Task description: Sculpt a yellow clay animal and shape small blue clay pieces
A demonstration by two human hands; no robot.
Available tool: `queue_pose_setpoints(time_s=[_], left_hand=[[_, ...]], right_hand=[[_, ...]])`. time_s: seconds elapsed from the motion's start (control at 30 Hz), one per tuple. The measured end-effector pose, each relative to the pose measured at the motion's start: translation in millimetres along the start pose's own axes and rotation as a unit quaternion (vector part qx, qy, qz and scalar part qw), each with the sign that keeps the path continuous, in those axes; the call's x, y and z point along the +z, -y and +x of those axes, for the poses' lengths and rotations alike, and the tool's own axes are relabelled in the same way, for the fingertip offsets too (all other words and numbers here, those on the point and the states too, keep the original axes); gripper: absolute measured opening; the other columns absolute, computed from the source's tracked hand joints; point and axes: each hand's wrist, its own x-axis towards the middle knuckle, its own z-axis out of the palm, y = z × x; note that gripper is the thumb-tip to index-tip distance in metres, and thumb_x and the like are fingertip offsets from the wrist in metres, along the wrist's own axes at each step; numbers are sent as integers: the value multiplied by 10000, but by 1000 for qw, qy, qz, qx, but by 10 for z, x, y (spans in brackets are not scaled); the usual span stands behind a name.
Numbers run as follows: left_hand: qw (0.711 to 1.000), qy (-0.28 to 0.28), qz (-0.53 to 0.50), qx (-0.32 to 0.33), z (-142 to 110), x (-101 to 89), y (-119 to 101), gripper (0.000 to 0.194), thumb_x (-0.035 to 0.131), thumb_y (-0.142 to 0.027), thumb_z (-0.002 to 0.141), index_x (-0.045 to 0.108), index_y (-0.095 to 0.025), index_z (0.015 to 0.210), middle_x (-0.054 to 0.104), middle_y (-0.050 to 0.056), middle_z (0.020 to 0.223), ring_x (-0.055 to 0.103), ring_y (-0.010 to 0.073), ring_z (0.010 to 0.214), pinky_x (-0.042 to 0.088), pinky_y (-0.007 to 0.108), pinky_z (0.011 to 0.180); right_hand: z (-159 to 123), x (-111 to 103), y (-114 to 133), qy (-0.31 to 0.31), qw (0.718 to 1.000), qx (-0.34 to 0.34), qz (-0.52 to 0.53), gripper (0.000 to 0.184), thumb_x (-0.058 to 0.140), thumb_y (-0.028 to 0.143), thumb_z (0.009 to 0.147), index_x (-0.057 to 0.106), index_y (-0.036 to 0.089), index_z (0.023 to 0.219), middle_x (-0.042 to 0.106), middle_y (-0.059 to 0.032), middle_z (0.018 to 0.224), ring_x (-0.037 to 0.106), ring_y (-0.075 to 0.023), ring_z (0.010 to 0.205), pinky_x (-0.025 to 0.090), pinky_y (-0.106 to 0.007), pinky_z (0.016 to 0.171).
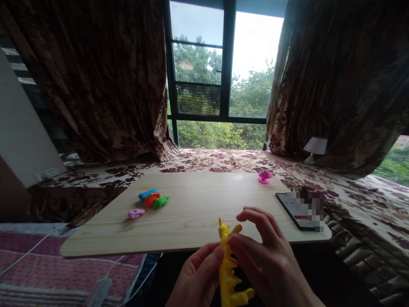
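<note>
A yellow figure, seemingly soft modelling clay, stands upright in front of the table's near edge. It has a pointed tip on top and several small spikes along its right side. My left hand is closed on its left side, thumb against the upper body. At its upper right, the thumb and a finger of my right hand pinch a small yellow projection, while the other fingers are raised and curved. The figure's lower end runs out of the picture.
On the wooden table lie blue, orange, green and light pink lumps. A magenta piece stands at the back right, a phone at the right edge. A power strip lies lower left.
</note>
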Motion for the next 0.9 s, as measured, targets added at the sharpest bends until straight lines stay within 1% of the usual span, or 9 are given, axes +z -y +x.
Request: queue_pose_setpoints(time_s=[0.13, 0.27, 0.37, 0.43, 0.5, 0.57, 0.63, 0.8, 0.9], left_hand=[[1000, 3, 0, -1, -2, -5, 0, 172, 711, -224, 706, 698, -124, 845, 733, 77, 790, 655, 137, 634, 526, 252, 667], [1000, 17, 10, 10, 30, -37, 26, 158, 665, -228, 755, 696, -124, 870, 731, 87, 839, 646, 133, 667, 514, 252, 685], [1000, 27, 5, 4, 51, -54, 18, 186, 659, -239, 759, 695, -113, 892, 719, 82, 817, 626, 123, 667, 502, 245, 676], [999, 39, -9, -19, 46, -55, -8, 220, 669, -261, 748, 694, -102, 898, 700, 69, 767, 609, 120, 650, 499, 258, 674], [998, 38, -24, -54, 30, -51, -35, 228, 660, -273, 753, 696, -98, 895, 676, 53, 724, 602, 123, 646, 499, 285, 698], [995, 26, -34, -89, 13, -46, -49, 223, 626, -276, 780, 697, -99, 898, 664, 47, 706, 606, 128, 651, 496, 317, 740], [994, 25, -40, -100, 6, -42, -41, 218, 603, -277, 795, 696, -109, 899, 661, 46, 708, 603, 126, 648, 490, 321, 755], [996, 54, -42, -52, 48, -46, 33, 239, 645, -281, 748, 686, -143, 939, 661, 57, 776, 597, 142, 689, 482, 290, 716], [998, 58, -20, -29, 85, -65, 77, 239, 652, -307, 735, 689, -140, 901, 668, 82, 805, 611, 192, 766, 485, 331, 740]], right_hand=[[-2, -5, 0, 0, 1000, 4, -12, 178, 537, 101, 822, 653, 219, 888, 429, -87, 1212, 347, -274, 1223, 407, -410, 946], [20, -1, -28, 15, 1000, 4, -22, 168, 532, 116, 835, 651, 224, 886, 444, -85, 1209, 321, -284, 1250, 406, -433, 946], [9, -40, -45, 31, 999, -1, -16, 196, 539, 124, 831, 635, 235, 961, 440, -84, 1231, 304, -287, 1268, 409, -440, 951], [-7, -98, -40, 24, 1000, -3, -2, 246, 528, 120, 834, 606, 227, 1042, 428, -92, 1254, 312, -274, 1269, 412, -420, 962], [-17, -157, -23, 0, 1000, -2, 13, 282, 513, 104, 837, 581, 215, 1088, 418, -100, 1267, 335, -260, 1259, 424, -392, 958], [-11, -193, -2, -16, 1000, -5, 21, 278, 505, 88, 834, 586, 213, 1068, 417, -97, 1271, 345, -254, 1255, 425, -382, 959], [12, -197, 11, -1, 1000, -9, 15, 257, 511, 91, 827, 602, 220, 1030, 411, -85, 1288, 320, -259, 1274, 408, -391, 976], [105, -158, 5, 72, 996, -31, -35, 209, 552, 189, 828, 617, 255, 1015, 339, -36, 1389, 186, -280, 1345, 297, -463, 1052], [144, -159, -4, 93, 993, -40, -68, 149, 529, 227, 851, 631, 256, 956, 347, -17, 1399, 142, -270, 1362, 214, -487, 1082]])
